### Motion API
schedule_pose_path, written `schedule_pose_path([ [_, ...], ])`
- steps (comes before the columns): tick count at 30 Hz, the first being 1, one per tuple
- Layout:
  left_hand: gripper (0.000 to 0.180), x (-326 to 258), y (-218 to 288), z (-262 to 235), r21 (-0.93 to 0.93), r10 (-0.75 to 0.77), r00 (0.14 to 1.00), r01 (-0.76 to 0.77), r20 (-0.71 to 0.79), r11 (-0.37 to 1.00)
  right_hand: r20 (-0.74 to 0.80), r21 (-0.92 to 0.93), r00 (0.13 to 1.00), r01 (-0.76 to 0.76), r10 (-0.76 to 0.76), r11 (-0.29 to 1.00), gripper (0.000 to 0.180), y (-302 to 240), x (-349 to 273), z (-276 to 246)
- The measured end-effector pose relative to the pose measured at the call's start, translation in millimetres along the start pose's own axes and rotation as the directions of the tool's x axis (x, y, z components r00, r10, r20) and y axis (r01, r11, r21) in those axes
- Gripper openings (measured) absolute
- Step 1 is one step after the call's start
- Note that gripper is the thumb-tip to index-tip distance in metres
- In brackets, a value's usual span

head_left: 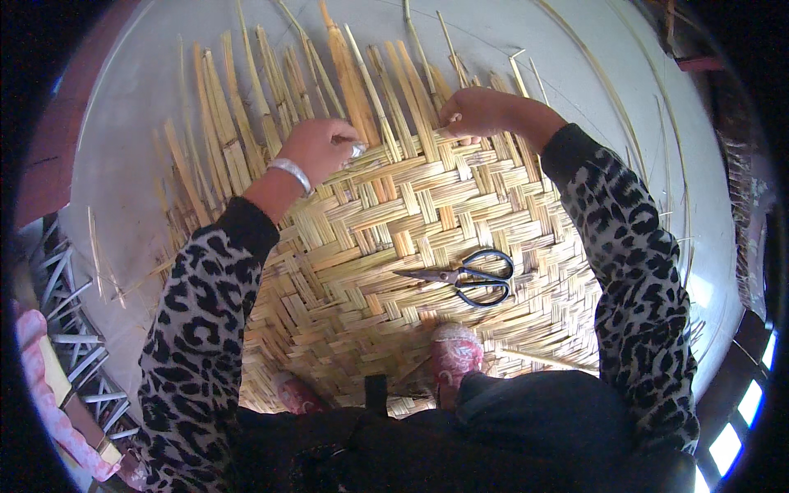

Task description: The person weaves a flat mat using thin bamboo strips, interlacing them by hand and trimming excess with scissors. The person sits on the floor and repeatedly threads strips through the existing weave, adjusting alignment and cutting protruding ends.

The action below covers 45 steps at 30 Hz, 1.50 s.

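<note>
A woven mat (386, 222) of flat, straw-coloured split cane spreads below me, its loose upright strips (238, 131) fanning out past the far edge. At that edge my left hand (320, 150) is closed, with curled fingers and a silvery band at the wrist. Further right, my right hand (477, 112) pinches the cane at the same edge, knuckles up. A pale crosswise cane strip (403, 150) runs between the hands through the uprights. Both sets of fingertips are partly hidden. Black-handled scissors (460, 278) lie on the mat, blades pointing left and slightly apart.
My feet in pinkish-red patterned footwear (456, 353) rest on the mat's near part. Pale grey floor (123, 172) surrounds it, with long thin cane lengths (604, 74) at the right. A metal-framed item with pink cloth (70, 394) stands at the lower left.
</note>
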<state>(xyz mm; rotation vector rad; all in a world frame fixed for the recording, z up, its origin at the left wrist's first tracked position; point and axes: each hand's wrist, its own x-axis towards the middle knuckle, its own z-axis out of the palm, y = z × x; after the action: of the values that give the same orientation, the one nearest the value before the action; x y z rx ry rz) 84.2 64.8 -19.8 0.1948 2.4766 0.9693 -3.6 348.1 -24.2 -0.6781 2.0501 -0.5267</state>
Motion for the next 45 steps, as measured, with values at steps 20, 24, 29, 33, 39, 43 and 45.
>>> schedule_pose_path([
  [20, 0.062, -77.3, -30.0, 76.6, 0.626, 0.381, 0.858, -0.093, -0.344, 0.774, -0.119, -0.053, 0.993, -0.010, 0.003, 0.999, 0.029, 2.9, -3.2, 10.0],
  [24, 0.059, -78.1, -28.4, 81.2, 0.621, 0.350, 0.863, -0.054, -0.365, 0.782, -0.162, -0.178, 0.982, 0.066, -0.095, 0.982, 0.029, 1.5, -2.7, 13.7],
  [29, 0.063, -82.6, -20.1, 84.4, 0.592, 0.311, 0.877, -0.039, -0.365, 0.805, -0.155, -0.263, 0.984, 0.045, -0.088, 0.964, 0.030, -1.9, -3.0, 18.7],
  [33, 0.067, -84.8, -17.8, 86.6, 0.606, 0.318, 0.875, -0.035, -0.365, 0.795, -0.170, -0.287, 0.976, 0.084, -0.137, 0.954, 0.030, 1.8, 0.3, 20.9],
  [39, 0.066, -84.2, -20.0, 89.3, 0.632, 0.335, 0.870, -0.035, -0.362, 0.774, -0.270, -0.289, 0.953, 0.059, -0.141, 0.955, 0.028, 4.4, -4.3, 35.7],
  [43, 0.059, -84.2, -14.7, 81.7, 0.691, 0.363, 0.874, -0.045, -0.323, 0.722, -0.296, -0.338, 0.936, 0.084, -0.191, 0.937, 0.029, 3.0, -6.8, 34.0],
  [45, 0.051, -81.4, -10.0, 71.8, 0.706, 0.379, 0.883, -0.080, -0.278, 0.703, -0.204, -0.353, 0.967, 0.074, -0.154, 0.933, 0.028, 9.3, -10.4, 19.1],
])
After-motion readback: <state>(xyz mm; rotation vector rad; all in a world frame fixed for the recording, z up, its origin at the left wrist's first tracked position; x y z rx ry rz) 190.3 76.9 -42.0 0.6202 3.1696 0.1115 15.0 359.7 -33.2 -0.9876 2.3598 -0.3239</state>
